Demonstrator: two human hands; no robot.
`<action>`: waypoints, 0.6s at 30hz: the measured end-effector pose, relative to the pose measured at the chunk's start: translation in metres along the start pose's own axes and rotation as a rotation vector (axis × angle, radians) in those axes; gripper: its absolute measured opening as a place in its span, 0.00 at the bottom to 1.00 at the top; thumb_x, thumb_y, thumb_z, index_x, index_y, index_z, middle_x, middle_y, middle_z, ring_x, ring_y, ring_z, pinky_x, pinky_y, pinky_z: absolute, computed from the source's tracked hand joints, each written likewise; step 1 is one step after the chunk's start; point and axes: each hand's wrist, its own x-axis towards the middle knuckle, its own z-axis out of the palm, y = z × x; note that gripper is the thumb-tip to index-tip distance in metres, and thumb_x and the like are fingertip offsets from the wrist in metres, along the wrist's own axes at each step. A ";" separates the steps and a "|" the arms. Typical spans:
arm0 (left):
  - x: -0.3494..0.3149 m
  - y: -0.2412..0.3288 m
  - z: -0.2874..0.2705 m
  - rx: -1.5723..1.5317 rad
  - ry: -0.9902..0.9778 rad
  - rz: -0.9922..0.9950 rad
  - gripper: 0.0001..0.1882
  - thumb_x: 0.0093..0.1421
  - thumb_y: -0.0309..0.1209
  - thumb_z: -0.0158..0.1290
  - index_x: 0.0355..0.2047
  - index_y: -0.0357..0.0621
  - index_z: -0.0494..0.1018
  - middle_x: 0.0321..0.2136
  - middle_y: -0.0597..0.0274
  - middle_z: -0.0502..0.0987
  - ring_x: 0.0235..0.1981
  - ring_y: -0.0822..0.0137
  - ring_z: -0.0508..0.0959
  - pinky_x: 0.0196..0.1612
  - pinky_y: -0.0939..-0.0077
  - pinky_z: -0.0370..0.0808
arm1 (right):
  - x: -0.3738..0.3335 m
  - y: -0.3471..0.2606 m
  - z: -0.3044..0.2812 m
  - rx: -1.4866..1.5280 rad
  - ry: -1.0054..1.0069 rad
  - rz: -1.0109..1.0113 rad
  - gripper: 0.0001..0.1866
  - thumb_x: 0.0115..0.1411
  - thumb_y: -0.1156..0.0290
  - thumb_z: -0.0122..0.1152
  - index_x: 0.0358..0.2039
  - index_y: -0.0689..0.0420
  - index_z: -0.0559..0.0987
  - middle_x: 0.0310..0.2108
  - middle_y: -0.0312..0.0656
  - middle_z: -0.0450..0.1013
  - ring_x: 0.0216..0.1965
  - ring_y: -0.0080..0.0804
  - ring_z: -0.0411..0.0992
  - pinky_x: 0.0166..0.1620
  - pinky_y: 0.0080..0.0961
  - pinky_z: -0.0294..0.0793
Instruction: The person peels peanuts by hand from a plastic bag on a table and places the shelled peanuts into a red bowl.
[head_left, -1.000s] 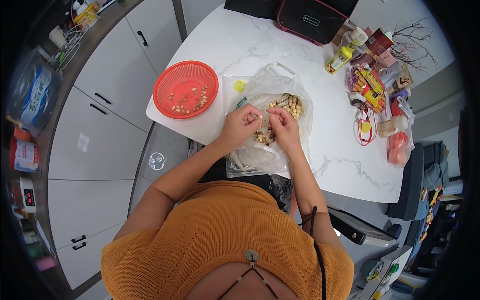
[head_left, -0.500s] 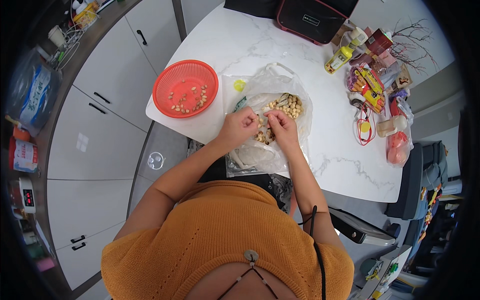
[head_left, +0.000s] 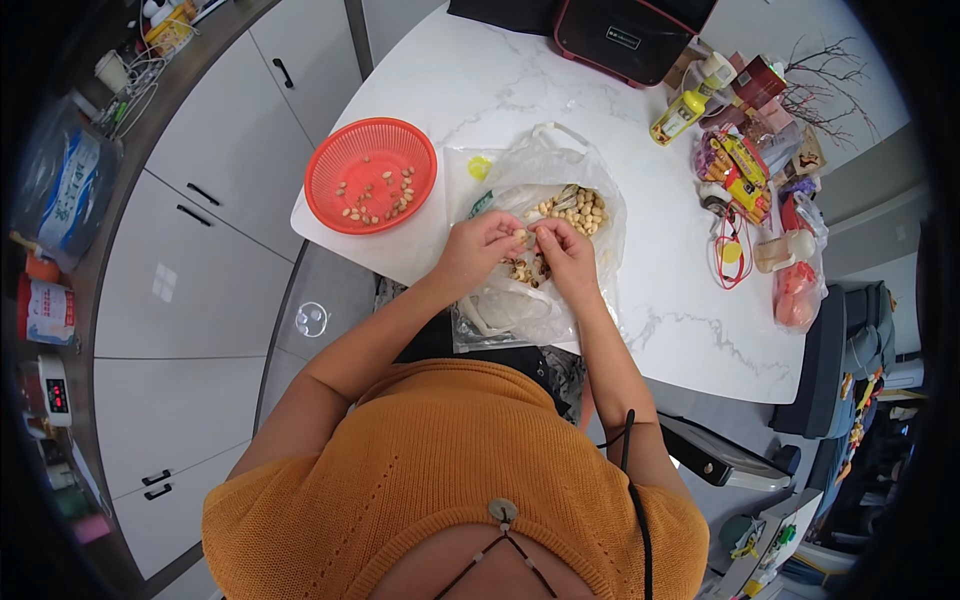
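Over an open white plastic bag (head_left: 515, 318) on the table, my two hands meet fingertip to fingertip. My left hand (head_left: 478, 250) pinches a small pale nut (head_left: 520, 236) between thumb and fingers. Close against it, my right hand (head_left: 567, 260) is closed in a pinch; whatever lies between its fingertips is too small or hidden to make out. Behind my right hand, a pile of pale, rounded nuts (head_left: 578, 208) fills part of the bag. Brownish and pale shell pieces (head_left: 525, 270) lie in the bag below my fingers.
To the left, a red plastic basket (head_left: 325, 195) holds scattered small kernels (head_left: 388, 200). A yellow-green bottle (head_left: 680, 117), snack packets (head_left: 740, 170), a red cord (head_left: 735, 255) and a bag of reddish fruit (head_left: 797, 290) crowd the right side. A black case (head_left: 620, 40) stands at the back.
My left hand has turned and its fingers have opened out a little, showing a pale nut at the fingertips. My right hand has barely moved.
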 end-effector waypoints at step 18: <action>0.001 -0.001 0.003 0.374 0.095 0.153 0.03 0.54 0.22 0.53 0.26 0.36 0.70 0.25 0.66 0.69 0.22 0.79 0.70 0.27 0.85 0.67 | -0.002 -0.006 0.003 -0.112 0.066 0.013 0.05 0.57 0.72 0.56 0.29 0.61 0.76 0.19 0.27 0.68 0.22 0.12 0.63 0.25 0.10 0.62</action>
